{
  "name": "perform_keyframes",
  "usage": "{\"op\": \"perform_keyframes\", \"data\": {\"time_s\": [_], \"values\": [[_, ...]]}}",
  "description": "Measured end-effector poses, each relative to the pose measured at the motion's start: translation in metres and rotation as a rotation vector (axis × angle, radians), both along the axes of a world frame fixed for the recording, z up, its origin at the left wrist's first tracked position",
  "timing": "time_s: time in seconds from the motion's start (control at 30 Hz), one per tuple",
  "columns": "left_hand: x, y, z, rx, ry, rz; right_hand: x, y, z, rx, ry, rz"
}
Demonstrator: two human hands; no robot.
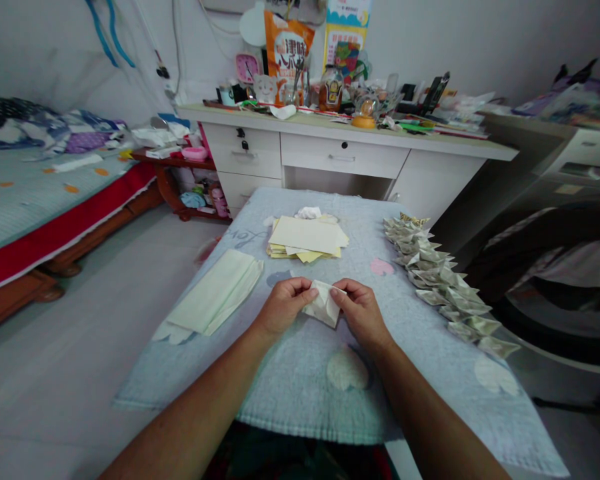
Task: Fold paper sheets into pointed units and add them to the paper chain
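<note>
A small folded piece of pale paper (pixel 325 305) is held between my two hands, above the middle of the cloth-covered table (pixel 290 380). My left hand (pixel 286 303) pinches its left upper edge with thumb and fingers. On the right side, my right hand (pixel 363 308) grips the paper the same way, thumb on top. Beyond the hands lies a stack of cream and yellow paper sheets (pixel 307 235). To the left rests a pile of pale green folded paper (pixel 215 290). Rows of pointed folded paper pieces (pixel 437 280) stand along the table's right side.
A white desk (pixel 343 153) crowded with jars, a clock and bags stands behind the table. A bed (pixel 65 200) is at the left, beside a small wooden shelf (pixel 180 167). At the right is a front-loading washing machine (pixel 555 193). Crumpled white paper (pixel 308 213) lies behind the stack.
</note>
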State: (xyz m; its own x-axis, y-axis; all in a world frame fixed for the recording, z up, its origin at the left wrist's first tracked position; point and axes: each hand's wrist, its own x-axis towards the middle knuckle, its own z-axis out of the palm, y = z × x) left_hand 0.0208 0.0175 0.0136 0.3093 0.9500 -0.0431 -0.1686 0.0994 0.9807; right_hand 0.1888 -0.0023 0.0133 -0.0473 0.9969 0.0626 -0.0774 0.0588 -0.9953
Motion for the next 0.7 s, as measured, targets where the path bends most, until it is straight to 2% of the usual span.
{"op": "perform_keyframes", "data": {"time_s": [0.2,0.4,0.57,0.7], "values": [[0.0010,0.0004,-0.0015,-0.002,-0.013,0.006,0.0020,0.0001,-0.0049,-0.067,0.028,0.113],[0.0000,-0.0016,-0.0015,0.032,-0.117,0.009,0.0010,0.0021,-0.0038,-0.074,0.033,0.027],[-0.0022,-0.0021,-0.0058,0.260,0.079,-0.122,0.0016,0.0034,-0.0044,-0.064,0.026,-0.016],[-0.0009,-0.0010,-0.0075,0.378,0.243,-0.116,0.0021,0.0032,-0.0058,-0.074,-0.002,-0.039]]}}
